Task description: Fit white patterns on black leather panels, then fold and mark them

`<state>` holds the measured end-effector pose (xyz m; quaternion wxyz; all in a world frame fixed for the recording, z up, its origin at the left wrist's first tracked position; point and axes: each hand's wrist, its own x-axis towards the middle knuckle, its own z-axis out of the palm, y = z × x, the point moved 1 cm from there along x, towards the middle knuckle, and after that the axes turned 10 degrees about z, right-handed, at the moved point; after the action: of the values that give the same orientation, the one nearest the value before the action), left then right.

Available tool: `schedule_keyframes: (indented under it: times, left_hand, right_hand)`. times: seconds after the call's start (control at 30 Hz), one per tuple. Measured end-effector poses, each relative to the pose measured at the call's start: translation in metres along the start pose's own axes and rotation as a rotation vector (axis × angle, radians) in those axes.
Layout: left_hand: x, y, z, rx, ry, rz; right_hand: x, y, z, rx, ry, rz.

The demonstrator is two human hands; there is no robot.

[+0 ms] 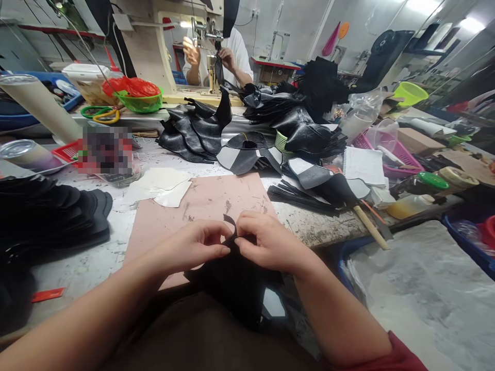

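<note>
My left hand (203, 242) pinches the upper edge of a black leather piece (235, 281) between thumb and fingers. Right beside it, my right hand (265, 239) is closed on the same edge, thumbs almost meeting. A narrow black strip (230, 220) curls up between the two hands; where it joins the piece is hidden by my fingers. The leather hangs down over the table's front edge toward my lap, with a pale patch (274, 303) low on its right. Under and behind my hands lies a pinkish board (216, 193).
Stacked black pieces lie left (58, 216) and at the back (197, 129). A hammer's wooden handle (371, 226) juts over the right edge. Black strips (301, 198) lie right of the board. Beyond, a co-worker's hands (228, 59) are at a sewing machine (150, 51).
</note>
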<state>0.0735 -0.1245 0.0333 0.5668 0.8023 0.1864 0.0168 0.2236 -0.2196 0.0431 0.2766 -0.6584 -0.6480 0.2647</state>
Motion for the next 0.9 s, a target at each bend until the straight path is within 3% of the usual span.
schedule_keyframes:
  times: [0.1,0.2,0.4,0.77,0.9]
  left_hand:
    - [0.0029,0.0053,0.0030,0.027,0.081,0.018]
    - [0.0029,0.0043,0.0053,0.047,0.132,-0.063]
    - [0.0015,-0.0015,0.0035,0.072,0.092,-0.087]
    - [0.0088,-0.0006,0.0004,0.079,0.023,0.039]
    - [0.0106,-0.0031,0.0014,0.055,0.056,-0.017]
  right_hand:
    - [-0.0005,0.0005,-0.0006,-0.024,0.001,0.005]
    - [-0.0004,0.0030,-0.0028,-0.018,0.002,0.026]
    - [0.0019,0.0050,-0.0043,-0.003,0.004,0.019]
    - [0.0038,0.0067,-0.0010,-0.021,-0.040,0.043]
    - [0.0031,0.0094,-0.0039,-0.013,-0.048,0.072]
